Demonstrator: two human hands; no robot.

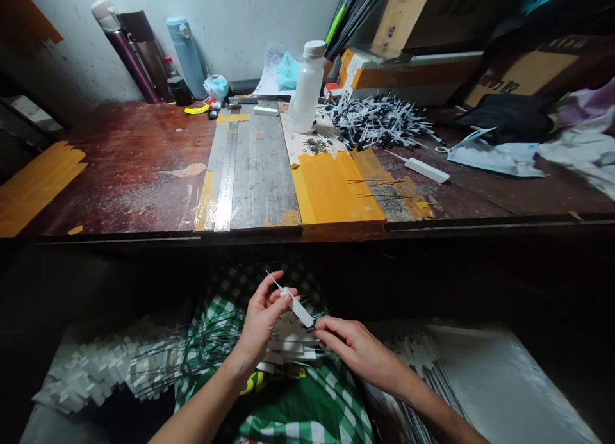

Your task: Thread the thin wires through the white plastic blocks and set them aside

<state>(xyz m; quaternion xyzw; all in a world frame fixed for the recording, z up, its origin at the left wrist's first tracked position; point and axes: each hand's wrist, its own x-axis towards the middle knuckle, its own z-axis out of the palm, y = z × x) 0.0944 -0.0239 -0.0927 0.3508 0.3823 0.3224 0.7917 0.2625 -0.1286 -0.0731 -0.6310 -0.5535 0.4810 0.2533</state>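
Observation:
My left hand [263, 316] pinches a small white plastic piece [300, 311], a flat bar with a thin pale stem pointing up and left. Close to the bar's lower right end is my right hand [354, 345], thumb and fingers pressed together; whatever lies between its fingertips is too small to make out. Under both hands, more white bars [291, 349] lie on a green checked apron [331, 402] across my lap. Thin dark rods [216, 335] stick out to the left of them.
White blocks [91, 370] are heaped at left; dark rods [442, 383] lie at right. On the worktable [139, 168] are a taped steel ruler [227, 175], a white bottle [309, 88], a pile of black-and-white sticks [379, 120], another white bar [427, 170] and a face mask [497, 156].

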